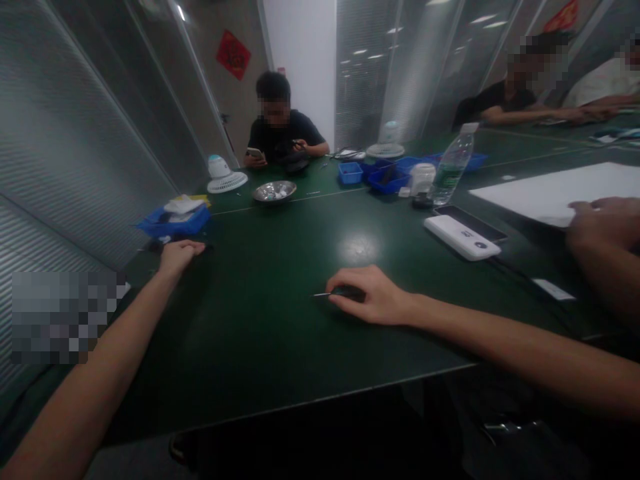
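Observation:
My right hand (373, 293) rests low over the green table, closed around a small screwdriver (347, 292) with a dark handle. Its thin metal shaft points left. At the left, my left hand (179, 257) is closed, with the fingers curled. Something dark shows beside its fingertips, too blurred to name. Just behind this hand stands a blue tray (175, 223) holding white and yellow items.
A metal bowl (274, 193) with small pieces, a white fan (227, 179), blue bins (387, 179) and a water bottle (453, 167) stand farther back. A white power bank (461, 238) and phone (470, 222) lie right. Another person's hand (605, 223) rests near a white board (555, 190).

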